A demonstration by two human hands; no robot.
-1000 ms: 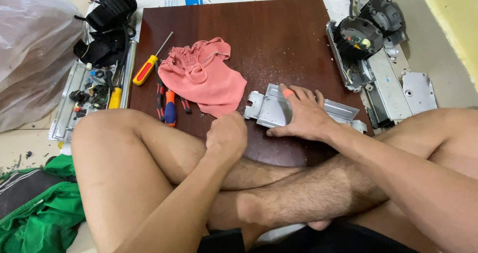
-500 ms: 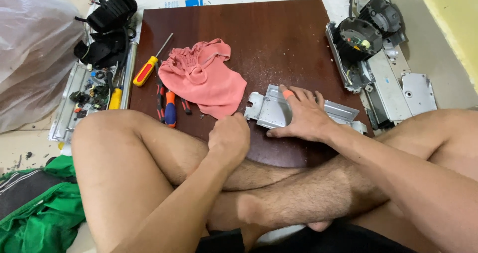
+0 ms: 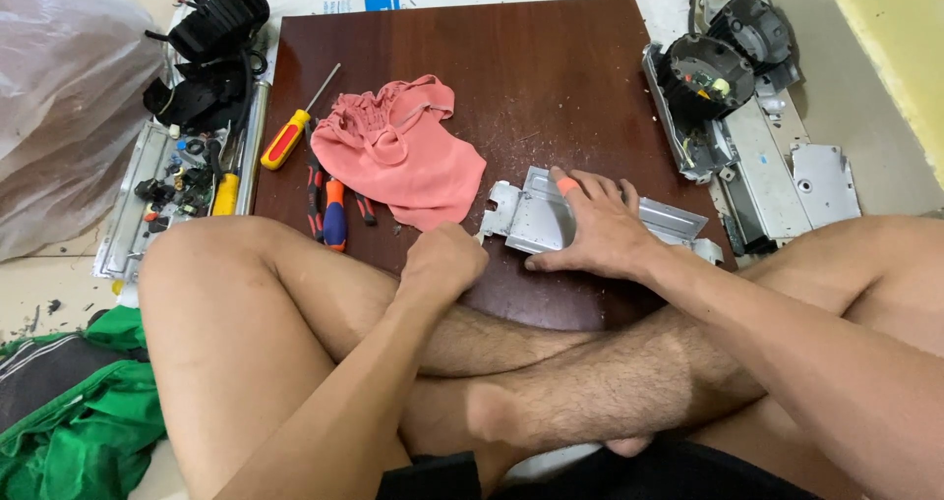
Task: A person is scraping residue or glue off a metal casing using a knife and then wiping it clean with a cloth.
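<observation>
Here the right hand presses a metal bracket, left hand fisted beside pink cloth.

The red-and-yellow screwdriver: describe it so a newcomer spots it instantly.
Find the dark brown wooden board on the floor. At its left edge, beside the crumpled pink cloth, lies the red-and-yellow-handled screwdriver, shaft pointing away. Only its handle is red and yellow.

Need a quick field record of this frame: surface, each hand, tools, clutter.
surface: dark red-brown wooden board on the floor
right hand: flat on a grey metal bracket, pressing it down
left hand: fisted at the bracket's left end; what it holds is hidden
cloth: pink rag on the board
tools: yellow-handled screwdriver, pliers left of the rag
clutter: black motor parts on the right
</observation>
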